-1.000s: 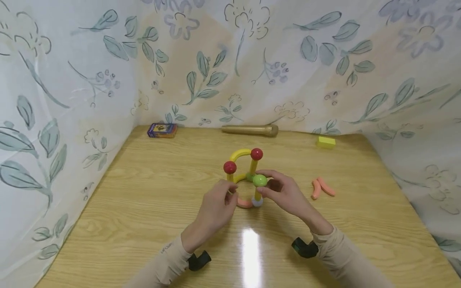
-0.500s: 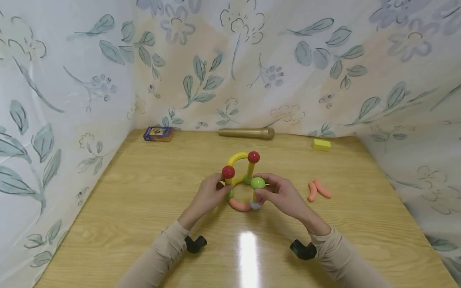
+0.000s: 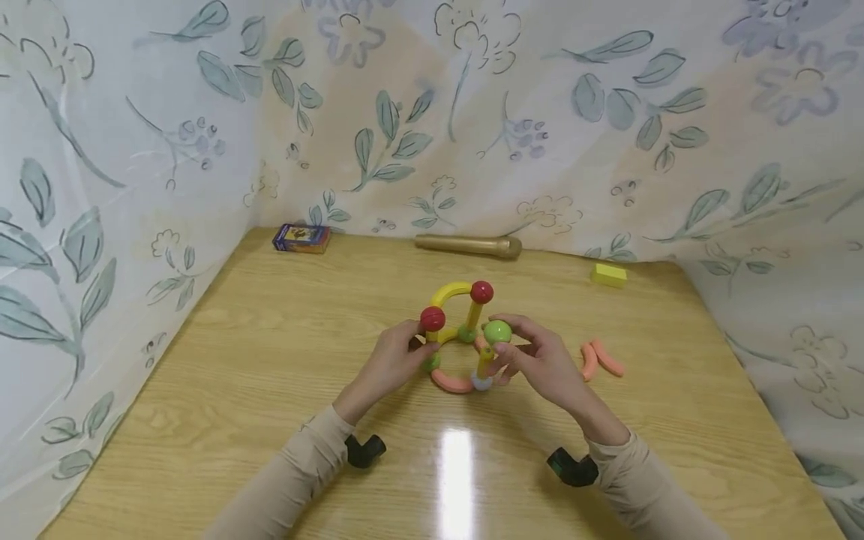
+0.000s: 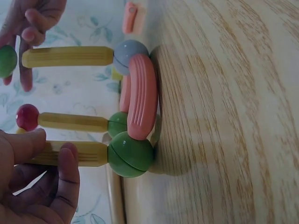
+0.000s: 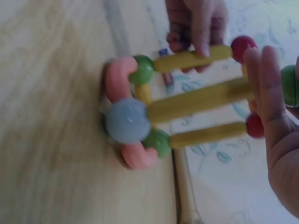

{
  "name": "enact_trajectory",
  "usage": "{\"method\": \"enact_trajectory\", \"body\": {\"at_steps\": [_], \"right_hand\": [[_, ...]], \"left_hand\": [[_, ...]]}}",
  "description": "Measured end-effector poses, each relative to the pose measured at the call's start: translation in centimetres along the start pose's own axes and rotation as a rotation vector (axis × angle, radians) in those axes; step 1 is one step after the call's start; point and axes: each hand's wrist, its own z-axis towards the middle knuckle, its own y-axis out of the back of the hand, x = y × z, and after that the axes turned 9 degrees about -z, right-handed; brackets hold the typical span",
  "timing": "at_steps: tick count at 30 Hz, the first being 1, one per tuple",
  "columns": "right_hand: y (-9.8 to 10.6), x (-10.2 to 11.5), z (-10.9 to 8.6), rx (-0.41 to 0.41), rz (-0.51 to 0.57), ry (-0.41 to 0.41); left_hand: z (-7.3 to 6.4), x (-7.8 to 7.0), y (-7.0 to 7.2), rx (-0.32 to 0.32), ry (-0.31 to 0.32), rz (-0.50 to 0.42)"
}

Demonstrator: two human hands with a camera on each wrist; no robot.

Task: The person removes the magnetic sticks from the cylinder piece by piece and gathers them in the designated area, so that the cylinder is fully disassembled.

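A magnetic ball-and-stick toy frame stands on the table, its base ring made of curved pink sticks point(image 3: 452, 383), a curved yellow stick, green balls point(image 4: 131, 154) and a grey ball point(image 4: 130, 55). Two upright yellow sticks carry red balls point(image 3: 433, 318), bridged by a curved yellow stick point(image 3: 451, 290). My left hand point(image 3: 394, 364) pinches the left upright stick point(image 4: 93, 154) between thumb and fingers. Thumb and fingers of my right hand point(image 3: 545, 367) hold a green ball point(image 3: 498, 331), apart from the bare top of the yellow stick point(image 4: 70, 56) standing on the grey ball.
Two loose curved pink sticks point(image 3: 609, 358) lie right of the frame. Along the back sit a small blue-and-orange box point(image 3: 301, 238), a gold microphone-shaped object point(image 3: 469, 245) and a yellow block point(image 3: 609, 275). A floral cloth point(image 3: 378, 67) walls the table's back and sides.
My left hand moved up from the lower left of the frame to grip the left upright stick. My right hand lifted the green ball off its stick and slightly rightward.
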Motion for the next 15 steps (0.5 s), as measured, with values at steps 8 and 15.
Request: {"method": "enact_trajectory", "body": {"at_steps": [8, 15], "right_hand": [[5.3, -4.7, 4.6, -0.269, -0.534, -0.207], [6.9, -9.3, 8.0, -0.234, -0.775, -0.284]], "left_hand": [[0.3, -0.2, 0.4, -0.014, -0.010, 0.022], [0.1, 0.0, -0.1, -0.008, -0.024, 0.013]]}}
